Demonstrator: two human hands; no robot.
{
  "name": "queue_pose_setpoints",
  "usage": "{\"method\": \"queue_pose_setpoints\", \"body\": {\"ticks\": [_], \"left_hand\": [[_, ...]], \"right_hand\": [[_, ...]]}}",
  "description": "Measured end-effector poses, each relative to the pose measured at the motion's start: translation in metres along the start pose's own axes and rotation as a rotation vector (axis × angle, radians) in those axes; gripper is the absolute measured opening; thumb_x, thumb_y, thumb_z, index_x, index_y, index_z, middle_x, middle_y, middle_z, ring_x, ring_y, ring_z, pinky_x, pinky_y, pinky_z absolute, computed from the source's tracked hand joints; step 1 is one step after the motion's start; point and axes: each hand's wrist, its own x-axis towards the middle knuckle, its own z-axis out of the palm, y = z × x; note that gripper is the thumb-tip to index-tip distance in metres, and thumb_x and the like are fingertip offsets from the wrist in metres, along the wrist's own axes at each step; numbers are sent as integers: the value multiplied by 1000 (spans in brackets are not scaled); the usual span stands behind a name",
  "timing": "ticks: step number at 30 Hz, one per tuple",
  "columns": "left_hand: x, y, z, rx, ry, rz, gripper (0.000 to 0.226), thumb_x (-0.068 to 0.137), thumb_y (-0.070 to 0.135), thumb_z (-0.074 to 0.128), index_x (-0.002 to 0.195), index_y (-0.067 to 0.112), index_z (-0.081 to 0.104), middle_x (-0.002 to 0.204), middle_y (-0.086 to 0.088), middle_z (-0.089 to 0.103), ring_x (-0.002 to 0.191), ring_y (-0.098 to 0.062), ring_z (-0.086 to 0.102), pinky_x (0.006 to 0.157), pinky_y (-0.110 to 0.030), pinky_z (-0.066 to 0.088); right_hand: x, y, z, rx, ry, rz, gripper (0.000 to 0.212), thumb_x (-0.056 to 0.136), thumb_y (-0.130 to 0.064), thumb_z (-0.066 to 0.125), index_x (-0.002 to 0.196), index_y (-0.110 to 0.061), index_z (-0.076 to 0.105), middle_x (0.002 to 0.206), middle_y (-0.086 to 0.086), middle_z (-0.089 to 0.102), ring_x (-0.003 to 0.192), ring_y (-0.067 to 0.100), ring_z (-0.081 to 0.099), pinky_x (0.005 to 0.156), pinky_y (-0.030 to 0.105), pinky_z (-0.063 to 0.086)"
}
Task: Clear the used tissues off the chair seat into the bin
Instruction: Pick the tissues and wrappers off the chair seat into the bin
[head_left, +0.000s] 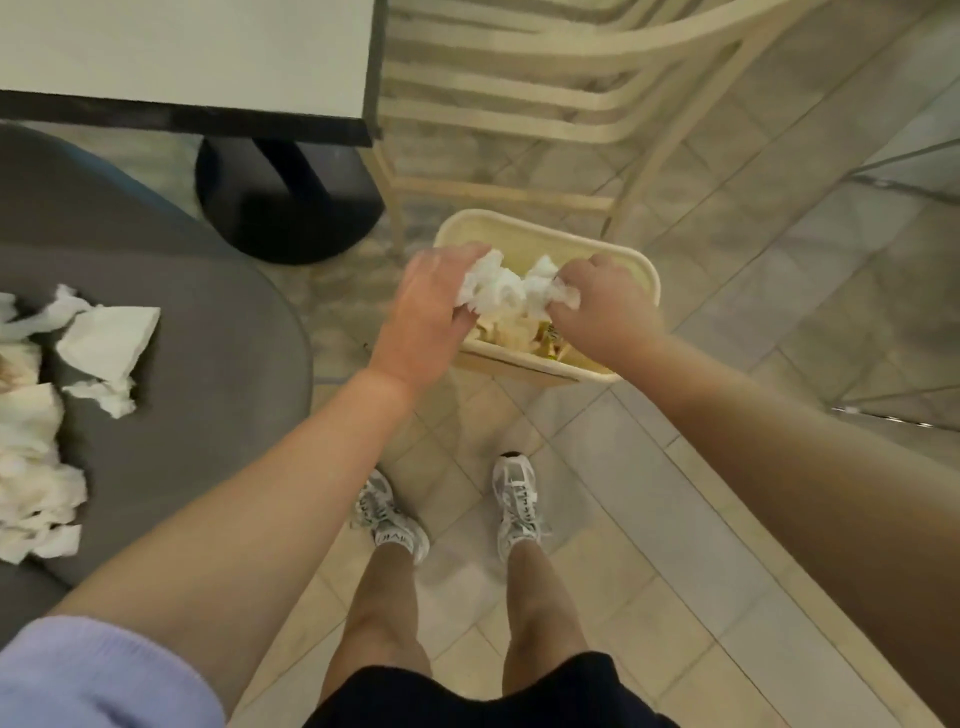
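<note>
Both hands (511, 312) hold crumpled tissues (501, 291) over the bin (540, 234), seemingly part-filled with paper.

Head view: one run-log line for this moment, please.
left hand: grip on tissues | right hand: same wad | above bin | more tissues on chair seat

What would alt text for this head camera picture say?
Both hands, left hand and right hand, hold crumpled tissues over a cream bin on the tiled floor. More tissues lie on the grey chair seat at left.
</note>
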Motion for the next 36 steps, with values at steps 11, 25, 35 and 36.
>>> {"method": "queue_pose_setpoints", "body": {"ticks": [11,25,35,36], "left_hand": [[24,8,51,99,-273,-48,61,77,18,71,132,18,45,142,-10,38,130,-25,30,109,-39,29],[-54,-48,-23,185,-5,-179,40,80,17,68,118,11,59,119,-10,56,113,-25,46,98,-33,34],[-158,-147,-122,252,125,-522,35,80,18,66,113,9,61,118,-15,55,112,-33,48,95,-41,40],[-169,-158,-131,257,141,-557,36,80,16,67,115,9,61,119,-16,55,113,-33,47,96,-42,40]], "right_hand": [[-9,41,1,24,-35,57,38,88,0,37,120,-8,55,123,11,48,109,30,47,83,45,50],[12,-72,34,-152,-143,-298,35,88,-6,43,120,-10,55,126,11,49,118,31,40,95,44,42],[7,-230,117,-223,-278,-564,35,89,-7,45,123,-6,51,128,17,45,122,33,39,98,38,39],[7,-246,126,-240,-297,-592,34,90,-8,45,124,-5,50,129,17,45,122,33,39,99,36,36]]}}
